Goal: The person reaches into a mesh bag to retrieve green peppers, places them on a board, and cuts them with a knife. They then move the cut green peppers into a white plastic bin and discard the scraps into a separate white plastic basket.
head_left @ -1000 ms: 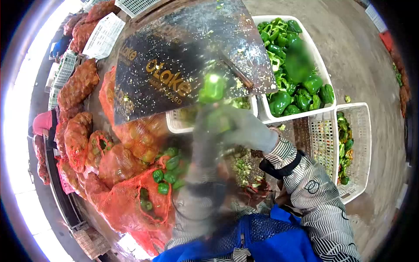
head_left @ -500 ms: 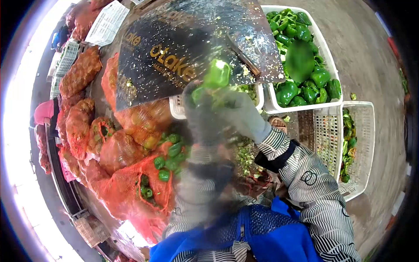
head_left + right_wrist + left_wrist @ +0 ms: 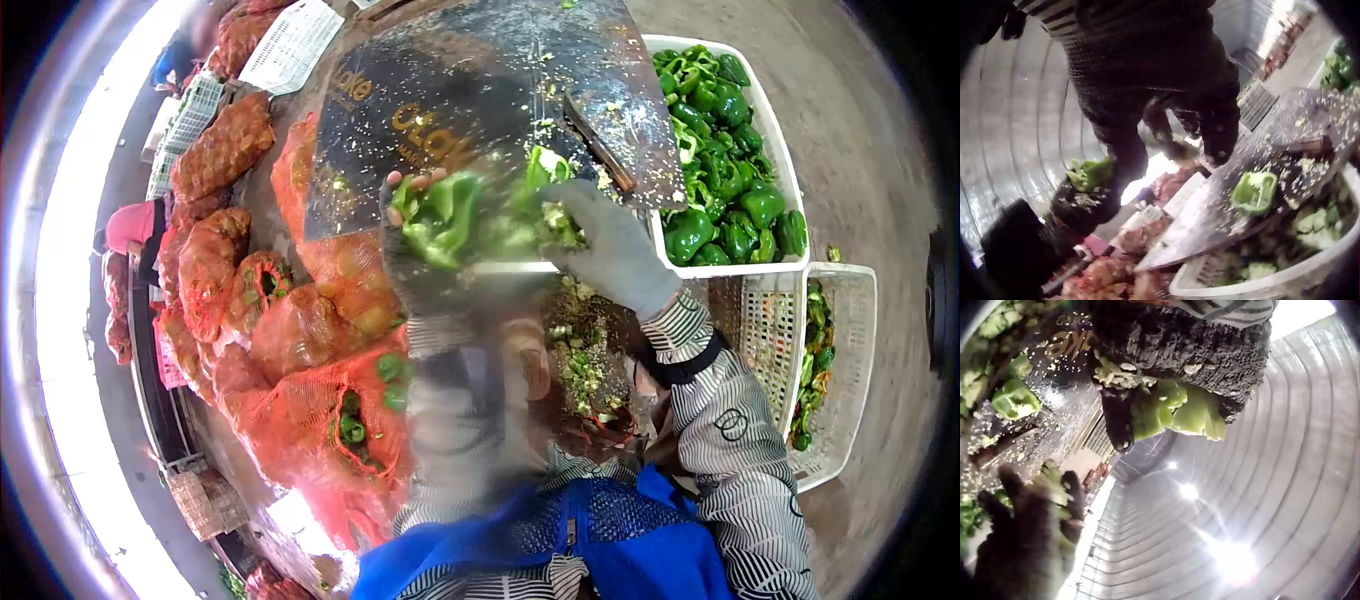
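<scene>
Green flesh gapes where a whole pepper sat a second ago: left hand (image 3: 412, 268) curls round one half (image 3: 440, 215), right hand (image 3: 612, 250) pinches the seedy half (image 3: 548, 195) just beside it. The split looks done. Beyond the grip, seed-flecked board (image 3: 450, 90), then pepper crate (image 3: 740, 268).

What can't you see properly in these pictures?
Left hand round the pepper piece, head view: smeared by motion blur.
Gold lettering, head view: blurry, too small to read fully.
Right hand, right wrist view: backlit and dark, so what its grip holds is unclear.
</scene>
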Demonstrator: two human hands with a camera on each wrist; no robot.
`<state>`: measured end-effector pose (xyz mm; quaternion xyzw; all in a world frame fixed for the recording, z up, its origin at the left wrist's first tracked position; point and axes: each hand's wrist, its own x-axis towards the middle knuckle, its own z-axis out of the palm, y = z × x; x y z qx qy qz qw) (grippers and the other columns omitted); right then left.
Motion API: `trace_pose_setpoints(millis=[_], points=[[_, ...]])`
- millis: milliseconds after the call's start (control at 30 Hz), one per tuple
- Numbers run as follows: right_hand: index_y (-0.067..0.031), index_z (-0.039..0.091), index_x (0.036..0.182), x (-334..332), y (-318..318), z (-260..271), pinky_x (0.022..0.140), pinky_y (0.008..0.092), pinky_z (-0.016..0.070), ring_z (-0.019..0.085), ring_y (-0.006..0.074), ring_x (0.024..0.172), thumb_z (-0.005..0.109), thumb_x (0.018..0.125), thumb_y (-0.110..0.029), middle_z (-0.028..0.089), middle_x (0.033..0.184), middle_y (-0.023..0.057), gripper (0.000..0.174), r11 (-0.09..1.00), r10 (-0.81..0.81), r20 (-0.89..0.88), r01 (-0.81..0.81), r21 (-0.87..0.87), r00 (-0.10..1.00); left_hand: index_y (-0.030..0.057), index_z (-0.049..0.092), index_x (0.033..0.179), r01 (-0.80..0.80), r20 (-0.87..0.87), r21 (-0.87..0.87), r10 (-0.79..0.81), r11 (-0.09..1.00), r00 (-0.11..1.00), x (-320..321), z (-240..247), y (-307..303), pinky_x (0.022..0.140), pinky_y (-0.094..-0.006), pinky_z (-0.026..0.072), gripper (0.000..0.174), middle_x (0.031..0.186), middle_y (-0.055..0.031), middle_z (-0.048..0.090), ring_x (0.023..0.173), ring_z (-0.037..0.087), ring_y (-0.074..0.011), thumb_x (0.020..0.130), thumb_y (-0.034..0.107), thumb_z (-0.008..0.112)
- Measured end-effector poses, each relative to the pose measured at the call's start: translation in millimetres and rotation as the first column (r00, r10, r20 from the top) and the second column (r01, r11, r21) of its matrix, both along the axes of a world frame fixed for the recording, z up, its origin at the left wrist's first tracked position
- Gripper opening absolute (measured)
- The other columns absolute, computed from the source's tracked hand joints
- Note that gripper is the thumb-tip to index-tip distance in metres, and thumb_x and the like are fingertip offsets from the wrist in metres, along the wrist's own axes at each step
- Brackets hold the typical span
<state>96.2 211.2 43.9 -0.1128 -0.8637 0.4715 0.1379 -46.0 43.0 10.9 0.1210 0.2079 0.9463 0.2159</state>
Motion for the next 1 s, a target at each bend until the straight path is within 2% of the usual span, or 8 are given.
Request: trace_pose_setpoints(millis=[67, 233, 433, 767, 833, 900, 967, 1000], points=[[-0.0023, 0.06, 0.122, 3.3, -0.7, 15.5, 0.091, 0.035, 0.0494, 0.06, 0.0214, 0.106, 0.068, 0.084, -0.015, 0.063, 0.114, 0.0127, 0.042, 0.977, -0.025, 0.111, 0.001, 0.215, 0.993, 0.0096, 0.047, 0.137, 0.098, -0.085, 0.063, -0.093, 0.993, 0.992, 0.6, 1.0, 1.0, 0.104, -0.0538, 0.0466, 0.044, 0.129, -0.0124, 0.057, 0.128, 0.049, -0.0309, 0.098, 0.028, 0.054], [-0.0065, 0.063, 0.12, -4.5, -15.8, 3.5, 0.092, 0.0403, 0.0505, 0.064, 0.0324, 0.102, 0.063, 0.088, -0.015, 0.064, 0.116, 0.0173, 0.033, 0.957, 0.047, -0.35, -0.143, -0.253, 0.935, 0.0103, 0.042, 0.141, 0.127, -0.098, -0.172, -0.146, 0.977, 0.984, 26.9, 18.5, 22.6, 0.098, -0.049, 0.0509, 0.062, 0.127, -0.0135, 0.057, 0.124, 0.052, -0.0323, 0.09, 0.037, 0.064], [-0.0014, 0.065, 0.103, -1.9, -16.2, 25.0, 0.075, 0.0355, 0.05, 0.065, 0.0213, 0.08, 0.065, 0.082, -0.012, 0.068, 0.087, 0.0166, 0.024, 0.831, 0.105, -0.022, -0.1, -0.547, 0.994, 0.0007, 0.041, 0.137, -0.076, -0.367, -0.564, -0.167, 0.823, 0.915, 49.3, 21.1, 48.7, 0.103, -0.0452, 0.0449, 0.054, 0.121, -0.0223, 0.059, 0.117, 0.057, -0.0328, 0.094, 0.029, 0.057], [-0.0025, 0.062, 0.101, 18.0, -15.7, -18.5, 0.072, 0.04, 0.0492, 0.061, 0.0266, 0.076, 0.061, 0.085, -0.014, 0.06, 0.081, 0.0134, 0.019, 0.951, -0.105, -0.228, 0.03, -0.308, 0.968, 0.0021, 0.046, 0.134, 0.022, -0.138, -0.29, -0.065, 0.957, 0.988, 18.1, -46.5, 40.9, 0.096, -0.0406, 0.0526, 0.038, 0.121, -0.0137, 0.059, 0.108, 0.06, -0.0228, 0.099, 0.016, 0.048], [-0.0067, 0.06, 0.123, 41.0, -4.8, -45.5, 0.088, 0.0407, 0.0532, 0.067, 0.0325, 0.091, 0.063, 0.085, -0.014, 0.065, 0.102, 0.0195, 0.039, 1.0, 0.015, 0.107, -0.015, 0.004, 0.994, -0.0003, 0.046, 0.134, 0.164, -0.205, -0.03, -0.167, 0.986, 0.964, -5.2, -70.6, 42.0, 0.098, -0.0407, 0.0524, 0.038, 0.123, -0.0136, 0.059, 0.108, 0.061, -0.022, 0.099, 0.016, 0.046], [-0.0085, 0.052, 0.136, 57.0, 1.9, -73.6, 0.088, 0.0408, 0.0563, 0.067, 0.0314, 0.095, 0.059, 0.088, -0.013, 0.065, 0.11, 0.0203, 0.048, 0.986, 0.137, 0.233, -0.155, 0.058, 0.963, 0.0071, 0.052, 0.129, -0.178, -0.114, -0.471, 0.141, 0.864, 0.983, 33.5, -4.3, 80.9, 0.096, -0.0463, 0.0526, 0.033, 0.115, -0.014, 0.062, 0.111, 0.059, -0.0248, 0.099, 0.023, 0.052], [-0.0068, 0.058, 0.121, 75.1, 16.7, -72.0, 0.08, 0.0384, 0.0551, 0.066, 0.0282, 0.087, 0.058, 0.089, -0.015, 0.065, 0.1, 0.0158, 0.033, 0.933, 0.206, 0.282, -0.275, 0.231, 0.937, 0.0064, 0.053, 0.126, -0.81, -0.989, -0.123, -0.136, 0.574, 0.054, 43.7, -2.4, 115.3, 0.09, -0.041, 0.056, 0.032, 0.12, -0.0147, 0.058, 0.108, 0.06, -0.0236, 0.098, 0.022, 0.056], [-0.0051, 0.065, 0.106, 85.0, 20.1, -72.9, 0.073, 0.036, 0.0539, 0.065, 0.0251, 0.078, 0.057, 0.089, -0.016, 0.066, 0.09, 0.0113, 0.022, 0.835, 0.261, 0.343, -0.389, 0.388, 0.902, 0.006, 0.051, 0.129, -0.667, -0.897, -0.425, -0.187, 0.612, 0.4, 74.5, 14.9, 140.8, 0.089, -0.0385, 0.0565, 0.035, 0.123, -0.0158, 0.055, 0.108, 0.059, -0.0227, 0.098, 0.022, 0.056]])
